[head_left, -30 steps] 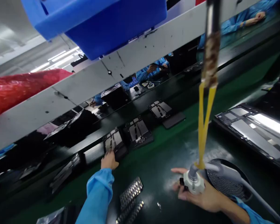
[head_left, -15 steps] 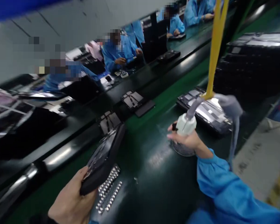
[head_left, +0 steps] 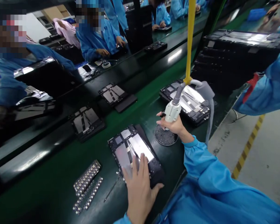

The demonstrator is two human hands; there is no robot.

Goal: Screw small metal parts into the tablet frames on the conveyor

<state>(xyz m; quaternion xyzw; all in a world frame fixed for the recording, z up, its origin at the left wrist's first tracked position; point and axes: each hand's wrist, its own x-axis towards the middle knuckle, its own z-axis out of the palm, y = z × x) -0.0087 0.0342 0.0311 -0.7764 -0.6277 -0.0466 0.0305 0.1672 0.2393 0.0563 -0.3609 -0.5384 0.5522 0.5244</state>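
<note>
An opened black tablet chassis (head_left: 130,146) lies on the green bench in front of me. My left hand (head_left: 140,186) rests flat on its near end, fingers stretched out over the silver plates and thumb round its edge. My right hand (head_left: 175,126) is closed around a white hanging power screwdriver (head_left: 172,110), held upright just right of the chassis and above a round black perforated pad (head_left: 164,137). A yellow strap (head_left: 190,40) and a grey hose (head_left: 208,105) run up from the tool.
Two strips of small parts (head_left: 87,183) lie left of the chassis. More open chassis sit on the belt (head_left: 86,121) (head_left: 114,93) and at the right (head_left: 189,102). Stacked black trays (head_left: 235,53) stand behind. Other people in blue coats work across the line and at my right.
My left hand took a chassis off the belt, carried it over and set it flat before me. My right hand with the screwdriver stays beside it; my view tilted downward.
</note>
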